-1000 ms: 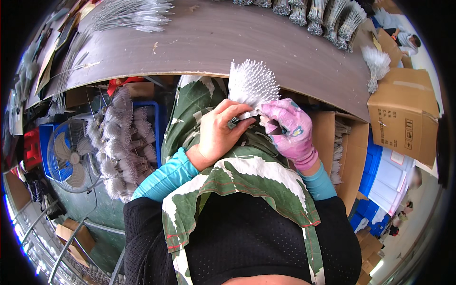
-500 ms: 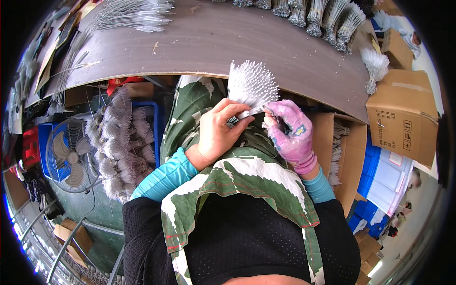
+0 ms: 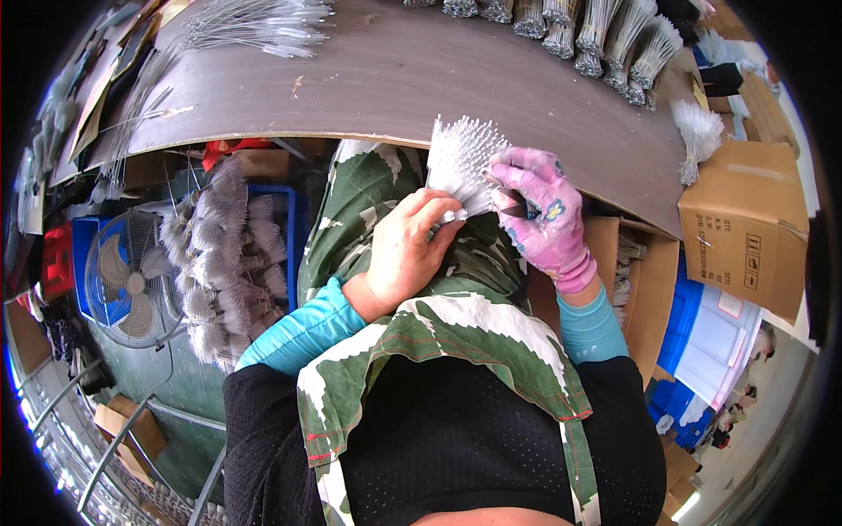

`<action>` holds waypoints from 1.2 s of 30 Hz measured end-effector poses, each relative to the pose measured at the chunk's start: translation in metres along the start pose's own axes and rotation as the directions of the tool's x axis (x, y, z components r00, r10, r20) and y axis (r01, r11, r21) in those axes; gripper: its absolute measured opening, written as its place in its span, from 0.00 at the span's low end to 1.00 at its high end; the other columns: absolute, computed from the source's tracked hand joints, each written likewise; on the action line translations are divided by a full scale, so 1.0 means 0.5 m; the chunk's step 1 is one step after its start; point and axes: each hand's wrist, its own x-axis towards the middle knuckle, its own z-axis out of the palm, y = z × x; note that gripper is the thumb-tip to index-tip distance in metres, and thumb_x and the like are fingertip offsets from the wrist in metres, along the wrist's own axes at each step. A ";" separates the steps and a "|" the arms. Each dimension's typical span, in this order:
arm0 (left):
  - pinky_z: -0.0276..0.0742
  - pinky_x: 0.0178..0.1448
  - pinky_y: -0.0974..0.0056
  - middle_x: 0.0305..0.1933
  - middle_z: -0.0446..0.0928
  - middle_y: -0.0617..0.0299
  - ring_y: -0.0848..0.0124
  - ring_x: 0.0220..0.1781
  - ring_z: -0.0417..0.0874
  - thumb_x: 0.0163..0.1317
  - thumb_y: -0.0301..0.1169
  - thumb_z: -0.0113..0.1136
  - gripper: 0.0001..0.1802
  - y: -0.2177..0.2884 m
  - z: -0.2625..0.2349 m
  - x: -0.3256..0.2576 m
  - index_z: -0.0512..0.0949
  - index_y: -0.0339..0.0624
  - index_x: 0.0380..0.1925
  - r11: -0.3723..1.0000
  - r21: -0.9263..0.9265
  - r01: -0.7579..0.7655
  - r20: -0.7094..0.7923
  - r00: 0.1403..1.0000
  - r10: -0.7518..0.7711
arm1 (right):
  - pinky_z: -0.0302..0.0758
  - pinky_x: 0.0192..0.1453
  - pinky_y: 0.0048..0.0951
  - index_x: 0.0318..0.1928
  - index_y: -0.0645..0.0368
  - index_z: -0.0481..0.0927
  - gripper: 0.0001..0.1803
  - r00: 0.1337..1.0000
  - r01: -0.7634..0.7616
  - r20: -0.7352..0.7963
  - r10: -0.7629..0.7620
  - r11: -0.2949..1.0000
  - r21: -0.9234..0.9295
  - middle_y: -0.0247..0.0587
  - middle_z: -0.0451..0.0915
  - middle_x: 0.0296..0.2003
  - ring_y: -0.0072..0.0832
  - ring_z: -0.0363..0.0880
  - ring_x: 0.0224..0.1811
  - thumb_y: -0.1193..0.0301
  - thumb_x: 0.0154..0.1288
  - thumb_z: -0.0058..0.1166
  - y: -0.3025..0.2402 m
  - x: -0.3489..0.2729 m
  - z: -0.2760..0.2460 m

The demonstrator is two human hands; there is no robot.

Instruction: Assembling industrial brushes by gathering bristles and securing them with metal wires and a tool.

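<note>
1. Two hands work one white bristle bundle (image 3: 463, 162), held over the lap, just below the near edge of the table (image 3: 395, 79).
2. Left hand (image 3: 408, 250), bare, fingers closed around the bundle's stem end; the fanned white tips point up toward the table edge.
3. Right hand (image 3: 544, 215), in a pink glove, fingers pinched shut on a small dark tool or tie at the right side of the bundle; which of the two, cannot tell.
4. Change: compared with half a second ago, the gloved hand sits a touch higher and closer against the bundle; the left grip looks the same. The bundle has not moved away from the table edge.
5. Meaning, as a judgement: the bundle is mid-handling, binding or trimming at its base not finished, nothing set down.
6. Left of the bundle, lower down: grey feathery bundles (image 3: 224, 254) in a blue crate, and a blue fan (image 3: 127, 280) beyond them.
7. Right of the bundle: cardboard box (image 3: 745, 223); finished grey bunches (image 3: 596, 35) lie on the far side of the table.
</note>
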 end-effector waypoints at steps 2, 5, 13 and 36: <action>0.76 0.36 0.64 0.36 0.76 0.58 0.61 0.33 0.79 0.51 0.24 0.65 0.11 0.001 -0.005 0.000 0.76 0.40 0.35 1.000 0.008 0.014 0.005 1.000 -0.014 | 0.76 0.42 0.28 0.41 0.60 0.79 0.17 1.000 -0.018 0.025 0.017 0.999 0.027 0.43 0.75 0.42 0.34 0.78 0.41 0.83 0.48 0.59 0.000 -0.003 0.006; 0.76 0.36 0.62 0.34 0.76 0.59 0.59 0.33 0.80 0.51 0.26 0.65 0.10 0.002 -0.005 0.006 0.77 0.42 0.34 1.000 0.003 0.018 0.005 1.000 -0.018 | 0.76 0.40 0.27 0.40 0.60 0.79 0.16 0.999 -0.020 -0.037 0.020 1.000 0.001 0.42 0.75 0.42 0.33 0.78 0.41 0.82 0.47 0.61 -0.004 -0.012 0.012; 0.76 0.33 0.62 0.31 0.77 0.59 0.61 0.30 0.80 0.48 0.29 0.67 0.11 0.002 -0.004 0.011 0.78 0.42 0.33 1.000 -0.018 0.016 0.018 1.000 -0.015 | 0.75 0.42 0.37 0.38 0.57 0.79 0.17 0.990 -0.063 -0.130 0.062 0.998 -0.003 0.44 0.76 0.41 0.43 0.76 0.41 0.73 0.44 0.66 -0.015 -0.021 0.026; 0.69 0.24 0.69 0.23 0.78 0.60 0.71 0.21 0.76 0.48 0.24 0.69 0.09 0.057 -0.074 0.077 0.82 0.42 0.31 0.964 -0.134 -0.230 -0.102 0.971 0.217 | 0.75 0.41 0.33 0.39 0.55 0.80 0.17 0.999 0.008 -0.039 -0.004 0.997 0.083 0.42 0.76 0.38 0.39 0.75 0.40 0.79 0.44 0.65 0.004 0.006 0.015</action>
